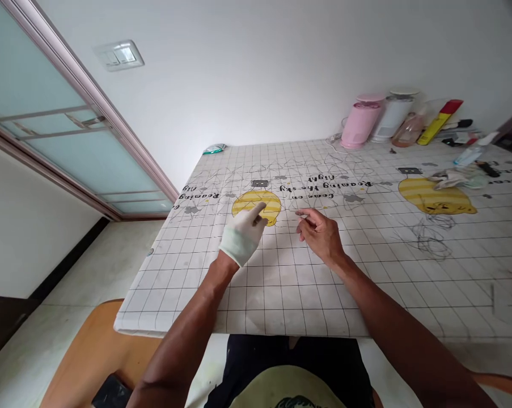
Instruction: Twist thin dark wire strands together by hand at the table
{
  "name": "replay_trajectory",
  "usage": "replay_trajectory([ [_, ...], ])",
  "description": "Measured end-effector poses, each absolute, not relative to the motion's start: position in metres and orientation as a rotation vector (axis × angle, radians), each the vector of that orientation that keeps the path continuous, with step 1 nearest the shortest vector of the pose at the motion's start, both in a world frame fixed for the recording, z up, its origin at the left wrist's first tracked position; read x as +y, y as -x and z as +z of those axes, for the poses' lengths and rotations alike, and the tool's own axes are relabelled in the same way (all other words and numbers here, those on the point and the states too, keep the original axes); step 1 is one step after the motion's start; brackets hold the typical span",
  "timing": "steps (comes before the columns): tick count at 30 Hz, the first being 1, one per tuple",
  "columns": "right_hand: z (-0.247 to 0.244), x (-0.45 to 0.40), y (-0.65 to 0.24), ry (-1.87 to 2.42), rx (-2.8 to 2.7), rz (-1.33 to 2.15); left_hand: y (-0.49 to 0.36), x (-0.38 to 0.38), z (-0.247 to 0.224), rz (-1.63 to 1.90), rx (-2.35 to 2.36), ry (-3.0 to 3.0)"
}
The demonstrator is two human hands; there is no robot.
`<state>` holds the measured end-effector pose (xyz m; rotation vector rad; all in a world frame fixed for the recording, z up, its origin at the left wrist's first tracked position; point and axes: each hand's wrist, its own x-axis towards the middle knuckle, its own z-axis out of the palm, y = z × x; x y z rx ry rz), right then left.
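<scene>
My left hand (245, 229) wears a white knitted glove with a pale green cuff. Its index finger points forward and the other fingers are curled over the yellow striped print on the tablecloth. To the right, my bare right hand (321, 231) is bent inward with thumb and fingers drawn close together. Whatever either hand pinches, if anything, is too thin or hidden to make out. A gap separates the two hands. A tangle of thin dark wire or thread (432, 238) lies on the tablecloth (281, 283) farther right.
Along the wall stand a pink cylindrical device (361, 124), a white one (394, 116), a pinkish bottle (407, 131) and a yellow-red box (440, 122). A crumpled glove (449, 178) and a spray bottle (474, 150) sit at right. A green-white packet (214, 148) marks the far left corner. Below is a wooden chair (83, 351).
</scene>
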<state>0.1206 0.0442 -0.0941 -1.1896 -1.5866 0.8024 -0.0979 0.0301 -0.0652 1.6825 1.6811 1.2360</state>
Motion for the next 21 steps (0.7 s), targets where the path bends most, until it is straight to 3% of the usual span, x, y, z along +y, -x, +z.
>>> replay_trajectory([
  [9,-0.098,0.042,-0.119,1.140,-1.638,0.752,0.074,0.011,-0.084,1.035,1.669,-1.337],
  [21,-0.098,0.038,-0.113,1.094,-1.662,0.820,0.095,0.035,-0.117,1.090,0.814,-0.852],
])
